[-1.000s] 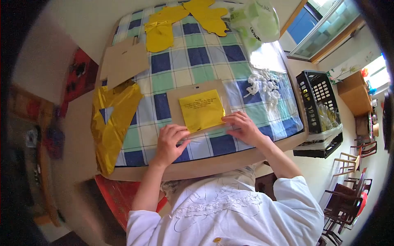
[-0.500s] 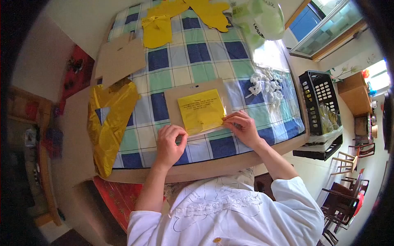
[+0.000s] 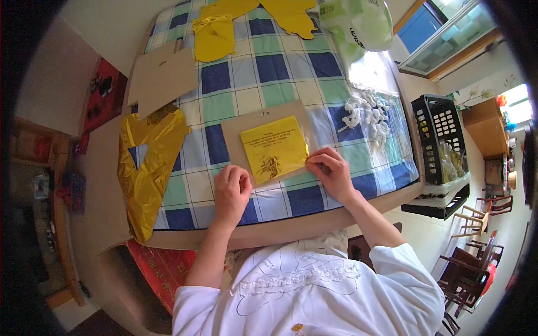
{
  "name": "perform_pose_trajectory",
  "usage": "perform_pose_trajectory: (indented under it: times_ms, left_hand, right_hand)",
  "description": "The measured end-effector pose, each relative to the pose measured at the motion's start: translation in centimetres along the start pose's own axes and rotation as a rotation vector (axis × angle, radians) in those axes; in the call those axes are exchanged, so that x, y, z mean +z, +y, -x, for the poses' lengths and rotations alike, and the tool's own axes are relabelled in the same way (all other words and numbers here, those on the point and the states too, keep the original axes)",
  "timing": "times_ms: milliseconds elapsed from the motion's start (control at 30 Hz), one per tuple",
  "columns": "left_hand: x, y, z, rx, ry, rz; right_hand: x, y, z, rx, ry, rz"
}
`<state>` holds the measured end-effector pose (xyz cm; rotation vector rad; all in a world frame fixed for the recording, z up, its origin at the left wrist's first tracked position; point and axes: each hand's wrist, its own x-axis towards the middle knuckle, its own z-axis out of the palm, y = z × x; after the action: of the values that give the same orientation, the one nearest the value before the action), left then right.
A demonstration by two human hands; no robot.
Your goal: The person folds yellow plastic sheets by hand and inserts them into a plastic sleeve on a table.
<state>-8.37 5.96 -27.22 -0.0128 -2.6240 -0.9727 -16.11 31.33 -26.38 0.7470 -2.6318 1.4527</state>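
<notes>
1. While the right hand [image 3: 332,169] is resting beside a yellow packet [image 3: 273,140], its thumb and forefinger are pinching the packet's lower right edge, and its other fingers are folding in alongside.
2. Just beside the packet's lower left corner, the left hand [image 3: 233,195] is holding its fingers curled in against the thumb; whether anything thin is sitting between those fingertips, one cannot tell.
3. The yellow packet is lying flat between the two sets of fingers and a little beyond them, showing black printed lines and, nearer the fingers, a dark mottled patch.
4. Beneath the packet, a brown card [image 3: 232,137] is jutting out on the side farthest from the fingers and toward the left.
5. A checked cloth [image 3: 272,70] is spreading under and beyond both sets of fingers.
6. To the left of the left fingers, crumpled gold foil [image 3: 165,162] is lying, and brown cardboard sheets [image 3: 162,81] are overlapping its far end.
7. Well beyond the fingers, yellow foil shapes [image 3: 214,39] are lying flat, with a green-and-white plastic bag [image 3: 364,28] standing to their right.
8. Beyond the right fingers and rightward, tangled white cords [image 3: 364,115] are lying on the cloth; farther right, a black crate [image 3: 443,123] is standing.
</notes>
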Motion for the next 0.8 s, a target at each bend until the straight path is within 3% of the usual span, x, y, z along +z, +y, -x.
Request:
perform_pose_trajectory:
  times_ms: [367, 800]
  left_hand:
    - [-0.6, -0.6, 0.0, 0.125, 0.072, -0.204]
    - [-1.1, -0.7, 0.3, 0.148, 0.064, -0.24]
  right_hand:
    - [0.4, -0.4, 0.1, 0.081, 0.079, 0.001]
    - [0.5, 0.3, -0.4, 0.069, 0.146, 0.367]
